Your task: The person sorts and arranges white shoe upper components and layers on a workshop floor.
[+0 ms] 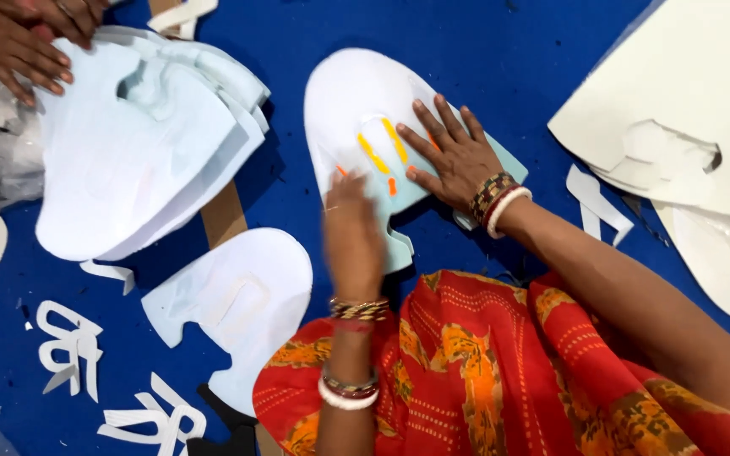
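Observation:
My right hand [452,154] lies flat, fingers spread, on a pale blue cut-out sheet [400,226] that rests on a white rounded cut-out [344,93]. Orange and yellow stripes [382,150] show through slots beside the fingers. My left hand [351,235], blurred, presses flat on the same pale blue sheet, just left of the right hand. Both wrists wear bangles. Neither hand grips anything.
A stack of pale blue cut-outs [141,139] lies at left, with another person's hands [19,38] on its top corner. A single cut-out [242,300] lies below it. White paper scraps [69,346] dot the blue floor covering [483,42]. Cream sheets [686,101] sit at right.

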